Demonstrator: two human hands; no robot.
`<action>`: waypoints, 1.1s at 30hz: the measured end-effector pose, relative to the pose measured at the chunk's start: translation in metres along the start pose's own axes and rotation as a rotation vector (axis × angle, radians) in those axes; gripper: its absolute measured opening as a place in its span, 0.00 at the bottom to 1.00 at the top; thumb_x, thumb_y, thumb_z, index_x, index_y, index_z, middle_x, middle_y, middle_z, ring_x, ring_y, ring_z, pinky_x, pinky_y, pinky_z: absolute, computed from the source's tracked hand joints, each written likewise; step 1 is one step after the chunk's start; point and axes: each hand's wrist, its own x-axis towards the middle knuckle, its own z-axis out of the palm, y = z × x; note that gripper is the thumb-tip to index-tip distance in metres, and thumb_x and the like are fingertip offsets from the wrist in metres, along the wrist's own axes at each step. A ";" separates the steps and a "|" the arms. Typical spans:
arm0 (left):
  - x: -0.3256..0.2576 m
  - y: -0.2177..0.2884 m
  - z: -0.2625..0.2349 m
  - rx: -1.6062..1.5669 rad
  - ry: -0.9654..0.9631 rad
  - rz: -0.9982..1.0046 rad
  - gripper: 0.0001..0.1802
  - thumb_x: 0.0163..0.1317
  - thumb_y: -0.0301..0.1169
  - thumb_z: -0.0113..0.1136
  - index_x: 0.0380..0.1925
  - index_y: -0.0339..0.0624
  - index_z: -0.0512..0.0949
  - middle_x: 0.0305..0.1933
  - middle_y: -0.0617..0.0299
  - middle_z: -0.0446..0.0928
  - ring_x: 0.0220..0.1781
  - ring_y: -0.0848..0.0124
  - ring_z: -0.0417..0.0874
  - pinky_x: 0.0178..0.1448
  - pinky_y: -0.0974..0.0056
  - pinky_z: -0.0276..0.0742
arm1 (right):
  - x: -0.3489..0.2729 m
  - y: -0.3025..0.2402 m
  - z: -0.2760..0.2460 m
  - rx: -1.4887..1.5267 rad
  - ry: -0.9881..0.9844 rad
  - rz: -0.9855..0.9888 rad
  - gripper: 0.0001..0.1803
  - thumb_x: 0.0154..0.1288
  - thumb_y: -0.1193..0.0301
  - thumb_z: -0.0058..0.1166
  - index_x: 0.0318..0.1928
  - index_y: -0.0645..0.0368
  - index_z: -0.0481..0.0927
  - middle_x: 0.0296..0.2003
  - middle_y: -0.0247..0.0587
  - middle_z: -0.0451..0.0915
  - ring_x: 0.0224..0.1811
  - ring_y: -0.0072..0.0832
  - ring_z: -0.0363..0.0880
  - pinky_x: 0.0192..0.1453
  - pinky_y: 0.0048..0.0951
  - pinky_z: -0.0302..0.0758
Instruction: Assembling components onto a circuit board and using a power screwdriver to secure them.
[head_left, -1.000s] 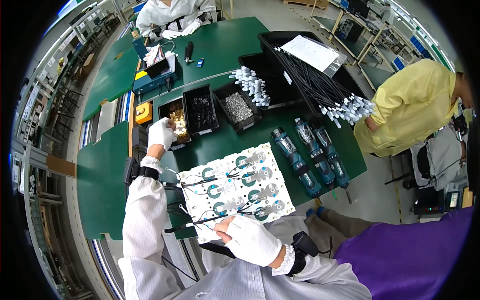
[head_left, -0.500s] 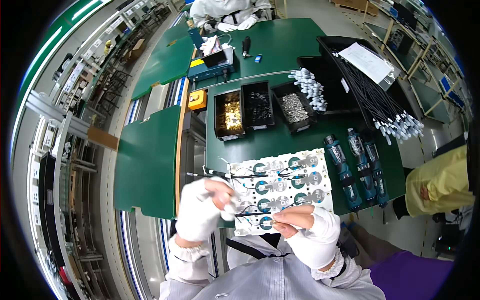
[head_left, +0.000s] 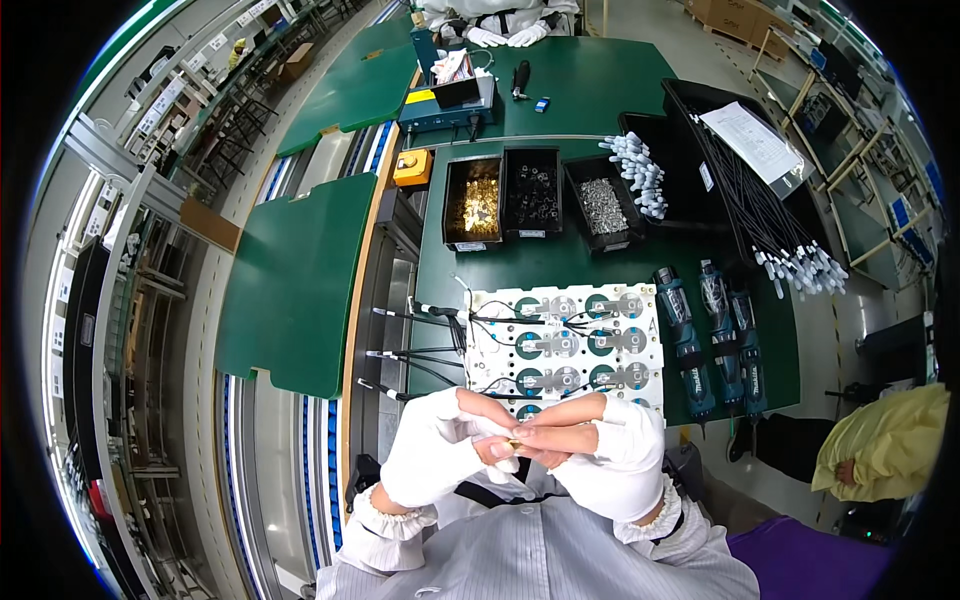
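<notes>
Two hands, the left hand (head_left: 440, 452) and the right hand (head_left: 618, 452), meet in the head view, their fingertips together and pinching a small gold piece (head_left: 513, 443) near a white board (head_left: 487, 366) strung with black cables (head_left: 440, 312). Beyond the board, on the green table (head_left: 436, 262), stands a black bin (head_left: 453, 215) of gold parts (head_left: 480, 205); three teal drivers (head_left: 690, 345) lie right of the board

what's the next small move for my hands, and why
Probably lower the small gold-coloured piece toward the white board: the left hand and right hand seem to pinch it where their fingertips meet, near the board's closest edge.
</notes>
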 end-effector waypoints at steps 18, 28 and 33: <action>-0.028 -0.014 -0.044 0.082 -0.076 -0.450 0.10 0.69 0.28 0.69 0.43 0.30 0.86 0.37 0.52 0.87 0.36 0.71 0.87 0.43 0.67 0.86 | -0.019 0.009 0.021 -0.380 -0.538 -0.211 0.21 0.56 0.76 0.65 0.53 0.63 0.83 0.37 0.35 0.76 0.37 0.30 0.78 0.37 0.32 0.76; -0.021 -0.030 -0.056 0.618 0.273 -0.072 0.05 0.63 0.19 0.68 0.39 0.33 0.86 0.32 0.60 0.87 0.31 0.77 0.86 0.36 0.70 0.81 | -0.023 0.014 0.036 -0.538 -0.448 0.178 0.11 0.58 0.74 0.64 0.43 0.57 0.80 0.39 0.37 0.80 0.42 0.37 0.77 0.47 0.41 0.73; -0.003 -0.039 -0.059 0.795 0.233 -0.020 0.05 0.63 0.16 0.63 0.37 0.35 0.84 0.32 0.56 0.85 0.31 0.70 0.86 0.38 0.68 0.81 | -0.019 0.018 0.060 -0.621 -0.366 0.243 0.12 0.61 0.74 0.65 0.45 0.56 0.79 0.41 0.40 0.83 0.39 0.43 0.77 0.45 0.44 0.73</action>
